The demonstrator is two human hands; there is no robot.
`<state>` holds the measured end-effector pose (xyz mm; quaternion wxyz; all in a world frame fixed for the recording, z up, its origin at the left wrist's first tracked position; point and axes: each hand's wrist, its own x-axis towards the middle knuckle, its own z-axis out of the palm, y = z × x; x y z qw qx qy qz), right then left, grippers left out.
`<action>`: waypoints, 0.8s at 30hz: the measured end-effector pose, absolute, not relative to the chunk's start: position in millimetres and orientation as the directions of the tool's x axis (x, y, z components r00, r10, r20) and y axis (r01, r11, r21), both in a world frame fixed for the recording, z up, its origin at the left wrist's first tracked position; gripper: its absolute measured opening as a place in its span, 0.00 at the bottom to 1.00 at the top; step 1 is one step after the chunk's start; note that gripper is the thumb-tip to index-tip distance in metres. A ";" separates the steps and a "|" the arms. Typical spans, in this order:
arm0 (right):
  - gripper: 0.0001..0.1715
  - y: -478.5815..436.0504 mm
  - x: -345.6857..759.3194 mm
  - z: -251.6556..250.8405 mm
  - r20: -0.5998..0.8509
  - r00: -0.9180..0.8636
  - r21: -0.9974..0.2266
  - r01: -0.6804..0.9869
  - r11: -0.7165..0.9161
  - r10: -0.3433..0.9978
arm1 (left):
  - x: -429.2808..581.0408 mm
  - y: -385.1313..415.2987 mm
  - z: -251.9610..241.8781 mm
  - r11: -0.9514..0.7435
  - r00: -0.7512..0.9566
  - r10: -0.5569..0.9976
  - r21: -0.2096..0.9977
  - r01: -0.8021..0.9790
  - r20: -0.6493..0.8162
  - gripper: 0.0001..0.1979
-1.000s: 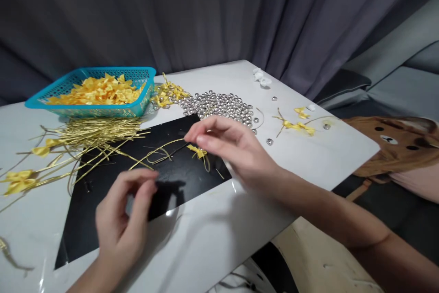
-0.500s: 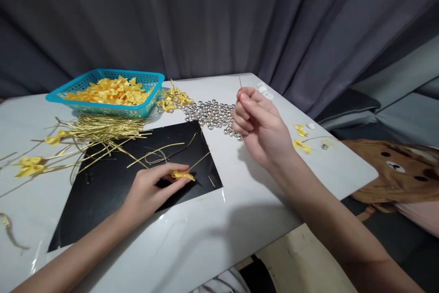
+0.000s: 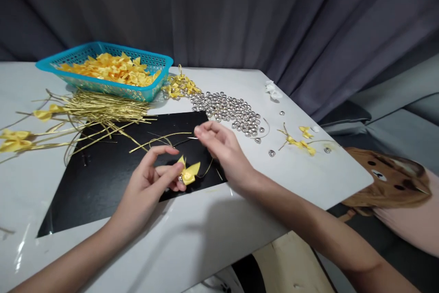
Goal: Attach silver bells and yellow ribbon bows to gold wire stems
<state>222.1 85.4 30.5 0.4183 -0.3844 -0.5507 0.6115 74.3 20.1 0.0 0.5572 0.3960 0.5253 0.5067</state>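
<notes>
Now, left fingers [image 3: 170, 173] pinch one yellow bow [image 3: 190, 174], right fingers [image 3: 206, 131] one thin wire [image 3: 191, 137]

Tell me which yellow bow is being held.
The bow pinched in the left hand over the black sheet; the other bows lie loose in the blue basket or on the table.

Teal basket [image 3: 113, 89]; silver beads [image 3: 229, 108]; curtain [image 3: 240, 9]
</notes>
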 end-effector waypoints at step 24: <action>0.14 71.4 228.1 9.1 0.390 -0.441 -0.825 0.223 0.519 0.809 | 73.1 23.3 -3.6 0.175 -0.192 0.959 0.967 -0.184 -0.210 0.20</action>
